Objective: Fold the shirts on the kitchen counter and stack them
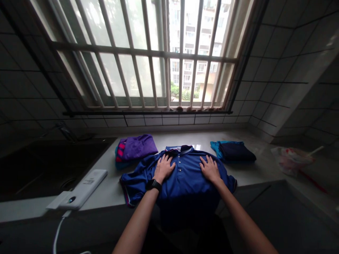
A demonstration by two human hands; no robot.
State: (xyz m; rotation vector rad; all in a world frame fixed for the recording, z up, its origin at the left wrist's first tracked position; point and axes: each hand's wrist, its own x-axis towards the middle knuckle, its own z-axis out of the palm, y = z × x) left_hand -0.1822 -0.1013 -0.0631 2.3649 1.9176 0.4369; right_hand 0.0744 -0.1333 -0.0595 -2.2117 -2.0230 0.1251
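A blue polo shirt (185,180) lies front side up across the counter, its collar toward the window and its lower part hanging over the front edge. My left hand (164,167), with a dark watch on the wrist, rests flat on the chest just left of the button placket. On the other side of the buttons, my right hand (210,168) is spread flat on the fabric. Neither hand grips anything. Both sleeves are splayed outward, the left one rumpled.
Folded purple clothing (140,146) is stacked behind the left sleeve. Dark folded clothing (235,151) sits at the right. A white power bank (86,187) with a cable lies near the dark sink (106,145). A plastic bag (293,160) stands far right, below the barred window (150,53).
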